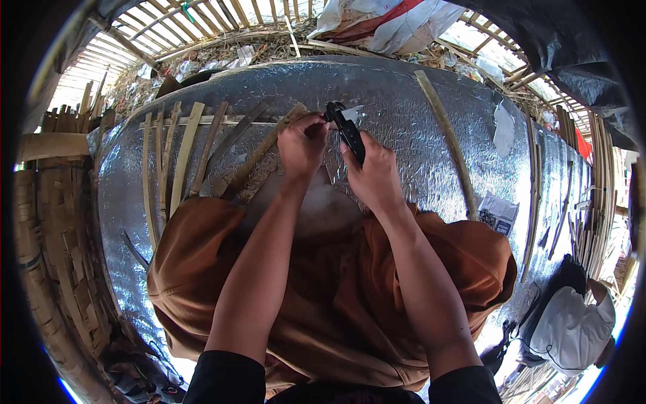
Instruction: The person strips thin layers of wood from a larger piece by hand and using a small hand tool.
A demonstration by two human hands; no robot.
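My right hand [373, 168] is closed round the lower end of a black hand tool [346, 128] with a rounded, looped head; its exact kind is unclear. The tool tilts up and to the left, above the foil mat. Close against its head, the fingers of my left hand [303, 145] are pinched together. Whatever they hold is hidden or too small to name. A thick wooden stick [259, 156] slants beside my left wrist. Both forearms reach over my legs, which are in brown trousers [336, 303].
Silvery foil matting [397, 101] covers the surface around me. Several bamboo strips [180, 151] lie at left, and one long strip [447, 145] lies at right near a small packet [498, 212]. Woven bamboo [60, 236] stands far left; a white bag [572, 330] sits lower right.
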